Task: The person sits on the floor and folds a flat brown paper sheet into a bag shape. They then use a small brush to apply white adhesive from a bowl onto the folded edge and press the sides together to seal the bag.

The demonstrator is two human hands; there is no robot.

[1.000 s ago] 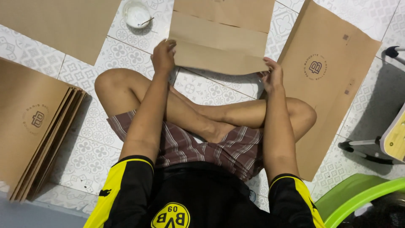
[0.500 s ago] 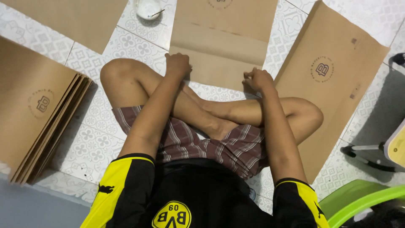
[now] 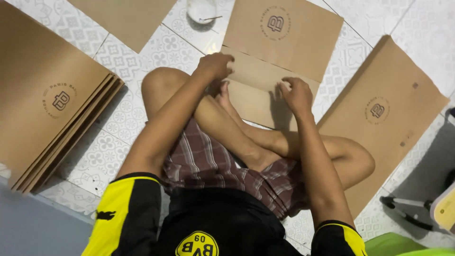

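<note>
both hands, left hand (image 3: 215, 65) and right hand (image 3: 296, 92), are pressed closed-fingered on the brown paper sheet (image 3: 265, 71); one fold is made, a finished stack (image 3: 52, 99) lies left of it.

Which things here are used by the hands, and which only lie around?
In use: left hand and right hand pressing the folded brown sheet.

Lying about: stack of sheets, single sheet, white bowl, green chair.

A single head-worn camera is looking steeply down from close above the seated person's lap, facing forward over the crossed legs. The left hand (image 3: 215, 64) and right hand (image 3: 296, 95) are sitting in the upper middle, with tiled floor (image 3: 142, 52) stretching beyond them.
</note>
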